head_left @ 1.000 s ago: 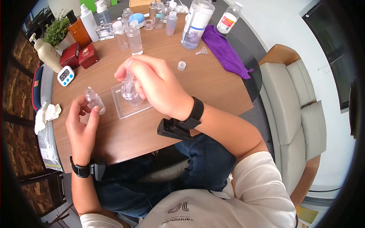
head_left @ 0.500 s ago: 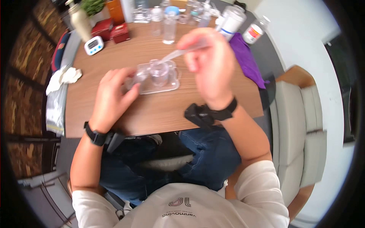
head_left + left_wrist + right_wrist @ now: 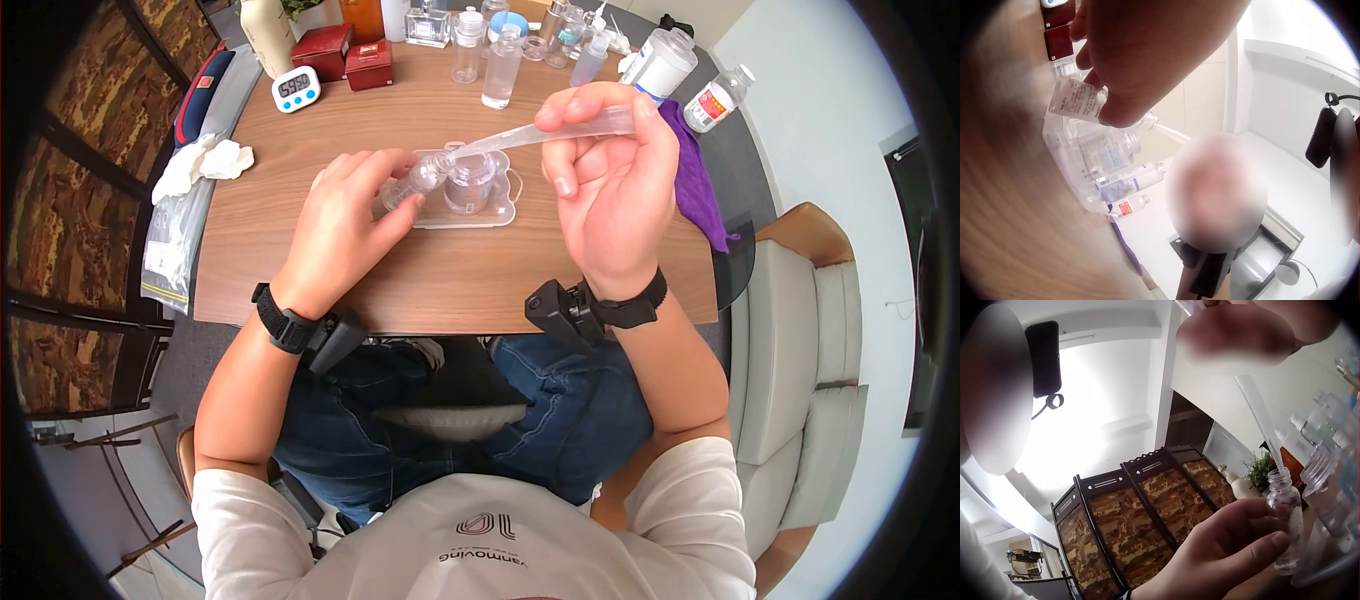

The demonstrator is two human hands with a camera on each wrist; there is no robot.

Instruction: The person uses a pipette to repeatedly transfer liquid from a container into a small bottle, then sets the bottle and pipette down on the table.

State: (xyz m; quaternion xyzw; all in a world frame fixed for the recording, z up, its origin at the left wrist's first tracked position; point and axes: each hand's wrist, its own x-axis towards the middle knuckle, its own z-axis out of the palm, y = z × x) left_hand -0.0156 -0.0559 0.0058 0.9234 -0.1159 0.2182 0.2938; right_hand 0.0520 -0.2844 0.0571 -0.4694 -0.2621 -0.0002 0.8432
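Note:
In the head view my left hand (image 3: pixel 345 222) grips a small clear bottle (image 3: pixel 425 175), tilted to the right with its neck up. My right hand (image 3: pixel 618 185) pinches a translucent plastic dropper (image 3: pixel 520 135), whose tip is at the bottle's mouth. The right wrist view shows the dropper tip (image 3: pixel 1280 467) in the neck of the small bottle (image 3: pixel 1285 519), and left fingers around its body. A wider clear jar (image 3: pixel 468 186) stands on a clear tray (image 3: pixel 505 212) just right of the bottle. Printed text on the held bottle (image 3: pixel 1077 100) shows in the left wrist view.
A clear bottle of liquid (image 3: pixel 501 70) stands behind the tray, with several bottles farther back. At the back left are a timer (image 3: pixel 297 90) and red boxes (image 3: pixel 370 65). A purple cloth (image 3: pixel 700 185) hangs over the right edge; white tissue (image 3: pixel 205 165) lies left.
My right hand has moved right and away from the jar with the dropper, whose tip is now at the small bottle. My left hand has brought that bottle beside the jar, tilting it right.

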